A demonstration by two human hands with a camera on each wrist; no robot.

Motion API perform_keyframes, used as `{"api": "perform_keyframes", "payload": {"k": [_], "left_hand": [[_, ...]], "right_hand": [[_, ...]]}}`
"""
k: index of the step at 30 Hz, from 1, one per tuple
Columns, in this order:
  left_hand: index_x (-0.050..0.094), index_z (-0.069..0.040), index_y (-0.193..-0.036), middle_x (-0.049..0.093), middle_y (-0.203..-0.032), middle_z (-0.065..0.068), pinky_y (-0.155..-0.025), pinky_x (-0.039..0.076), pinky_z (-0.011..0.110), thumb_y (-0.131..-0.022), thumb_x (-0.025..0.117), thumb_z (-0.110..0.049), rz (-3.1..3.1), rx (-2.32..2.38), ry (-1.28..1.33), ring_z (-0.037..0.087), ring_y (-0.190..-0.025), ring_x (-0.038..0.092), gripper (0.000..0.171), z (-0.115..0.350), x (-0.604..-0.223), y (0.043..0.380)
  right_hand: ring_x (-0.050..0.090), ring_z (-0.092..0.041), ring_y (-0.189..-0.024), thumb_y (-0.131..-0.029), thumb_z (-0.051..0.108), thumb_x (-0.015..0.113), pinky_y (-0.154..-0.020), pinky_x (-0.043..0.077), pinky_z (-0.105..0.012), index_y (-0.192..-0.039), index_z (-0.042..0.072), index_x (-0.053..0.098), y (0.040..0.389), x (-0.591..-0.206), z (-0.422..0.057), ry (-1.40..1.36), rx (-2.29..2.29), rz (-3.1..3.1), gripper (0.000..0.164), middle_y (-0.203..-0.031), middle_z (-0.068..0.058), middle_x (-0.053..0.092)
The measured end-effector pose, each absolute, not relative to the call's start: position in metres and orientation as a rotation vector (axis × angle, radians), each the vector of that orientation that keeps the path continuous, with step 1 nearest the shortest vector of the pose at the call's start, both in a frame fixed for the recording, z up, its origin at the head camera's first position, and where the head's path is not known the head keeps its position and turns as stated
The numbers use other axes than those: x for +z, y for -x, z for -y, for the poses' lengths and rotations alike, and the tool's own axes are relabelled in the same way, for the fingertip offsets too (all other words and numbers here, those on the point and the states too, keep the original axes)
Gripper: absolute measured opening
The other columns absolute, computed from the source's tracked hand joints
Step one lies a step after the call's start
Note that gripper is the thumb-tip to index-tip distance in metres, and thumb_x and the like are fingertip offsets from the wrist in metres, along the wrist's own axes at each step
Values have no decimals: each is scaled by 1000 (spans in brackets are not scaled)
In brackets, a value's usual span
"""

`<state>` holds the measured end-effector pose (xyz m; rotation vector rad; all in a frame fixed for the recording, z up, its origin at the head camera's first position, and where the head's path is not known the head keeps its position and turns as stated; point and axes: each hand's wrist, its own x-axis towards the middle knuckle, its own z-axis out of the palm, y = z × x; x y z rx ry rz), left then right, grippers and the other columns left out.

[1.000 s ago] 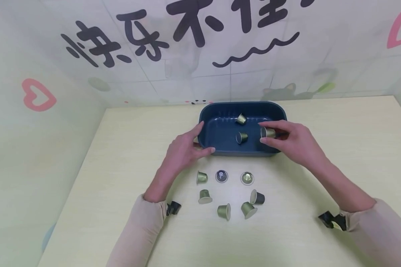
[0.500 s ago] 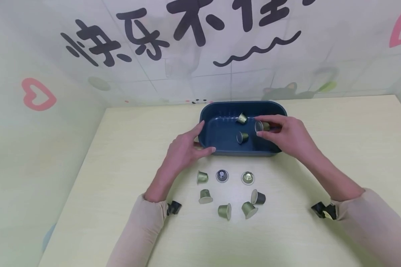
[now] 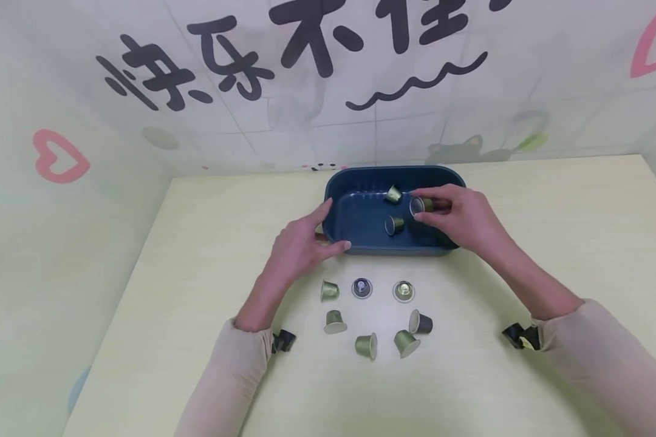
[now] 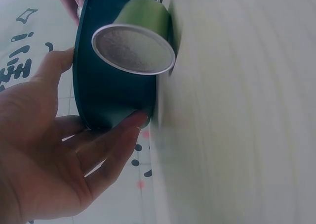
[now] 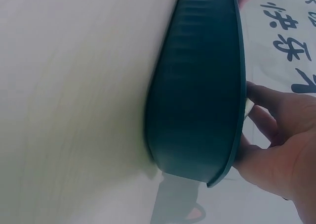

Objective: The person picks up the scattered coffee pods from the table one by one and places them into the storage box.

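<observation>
My left hand (image 3: 300, 246) grips the left end of a dark blue box (image 3: 358, 212), with the thumb at its front edge and the fingers at its left wall. Over the right half of the box, my right hand (image 3: 467, 215) pinches a green coffee capsule (image 3: 427, 206) between thumb and fingers, its flat lid facing left. Inside the box lie two more green capsules, one towards the back (image 3: 393, 194) and another nearer the front (image 3: 394, 225). In the right wrist view the box wall (image 5: 197, 85) hides the held capsule almost wholly.
Several capsules lie on the pale table before the box, among them a green one (image 3: 330, 290), a dark purple one (image 3: 362, 287) standing lid down, and a dark grey one (image 3: 422, 323) on its side. A wall (image 3: 377, 139) with printed characters rises behind the box.
My right hand has moved left and slightly back over the box, bringing the pinched capsule close to the two inside. The left hand and the table capsules have stayed put.
</observation>
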<state>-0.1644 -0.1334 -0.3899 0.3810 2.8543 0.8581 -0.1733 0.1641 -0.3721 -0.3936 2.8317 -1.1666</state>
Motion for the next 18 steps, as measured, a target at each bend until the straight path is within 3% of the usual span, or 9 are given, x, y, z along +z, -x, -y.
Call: {"api": "perform_keyframes", "payload": {"k": [5, 18], "left_hand": [[31, -15, -157, 62, -134, 13, -76, 56, 37, -83, 78, -47, -2862, 859, -401, 21, -97, 72, 92, 134, -391, 164], [31, -15, -157, 61, -136, 13, -75, 56, 36, -83, 78, -46, -2858, 855, -392, 21, -98, 72, 92, 135, -392, 164]], "right_hand": [[67, -28, -99, -91, 16, 74, -80, 55, -45, -130, 13, 68, 177, -375, -162, 393, -1145, -2865, 39, -111, -14, 63], [65, -30, -105, -92, 19, 73, -84, 53, -46, -133, 13, 66, 191, -380, -150, 382, -1099, -2837, 42, -116, -16, 62]]}}
